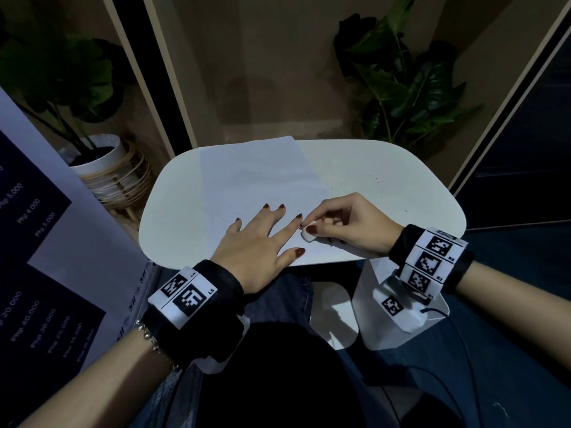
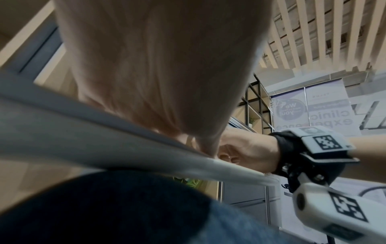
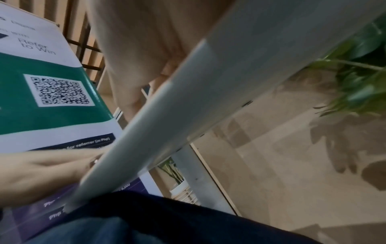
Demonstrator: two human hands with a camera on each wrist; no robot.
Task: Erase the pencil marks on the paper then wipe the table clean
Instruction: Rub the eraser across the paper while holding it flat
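Observation:
A white sheet of paper (image 1: 256, 180) lies on the left half of the small white table (image 1: 386, 180), with faint pencil lines near its lower middle. My left hand (image 1: 256, 239) lies flat on the paper's near part, fingers spread and straight. Just to its right, my right hand (image 1: 336, 223) pinches a small white eraser (image 1: 308, 234) between thumb and fingers, with the eraser down on the paper beside my left index fingertip. In the left wrist view only my palm and the right hand (image 2: 246, 150) over the table edge (image 2: 146, 142) show.
Dark eraser crumbs speckle the table's right side (image 1: 370, 183). A potted plant in a basket (image 1: 108, 168) stands at the left, another plant (image 1: 401, 88) behind the table. A printed banner (image 1: 46, 242) leans at the left. My lap is just below the table's near edge.

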